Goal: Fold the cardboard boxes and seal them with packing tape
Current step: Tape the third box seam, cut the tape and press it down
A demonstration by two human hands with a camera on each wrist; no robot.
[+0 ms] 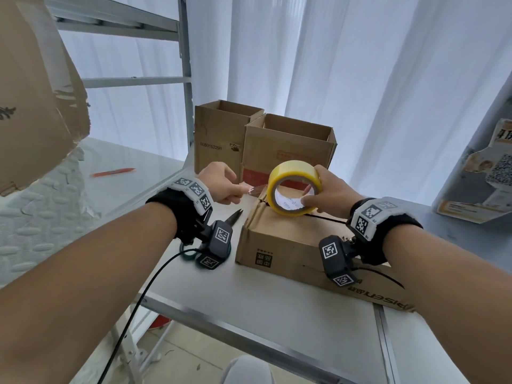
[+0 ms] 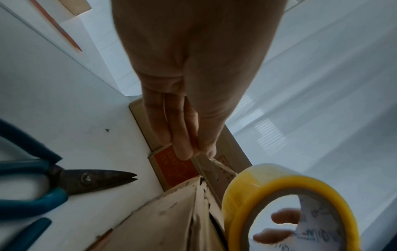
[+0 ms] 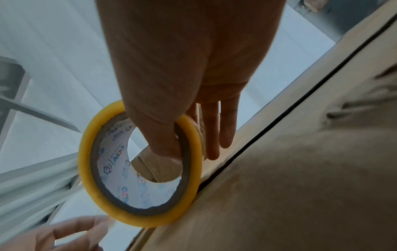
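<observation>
A closed cardboard box (image 1: pixel 302 245) lies on the white table (image 1: pixel 249 309), its top seam (image 3: pixel 279 118) untaped. My right hand (image 1: pixel 321 189) grips a yellow tape roll (image 1: pixel 293 189) standing on edge at the box's far left corner, thumb through the core (image 3: pixel 163 146). My left hand (image 1: pixel 221 187) pinches the pulled-out clear tape end (image 1: pixel 255 189) just left of the roll. In the left wrist view the tape roll (image 2: pixel 285 203) stands at the box corner (image 2: pixel 193 203).
Blue-handled scissors (image 2: pixel 53 183) lie on the table left of the box, scissors (image 1: pixel 232 217) pointing away. Two open cardboard boxes (image 1: pixel 288 151) stand behind. An orange pen (image 1: pixel 112 172) lies far left. A torn cardboard sheet (image 1: pixel 33 92) hangs at upper left. White curtains (image 1: pixel 360 79) close the back.
</observation>
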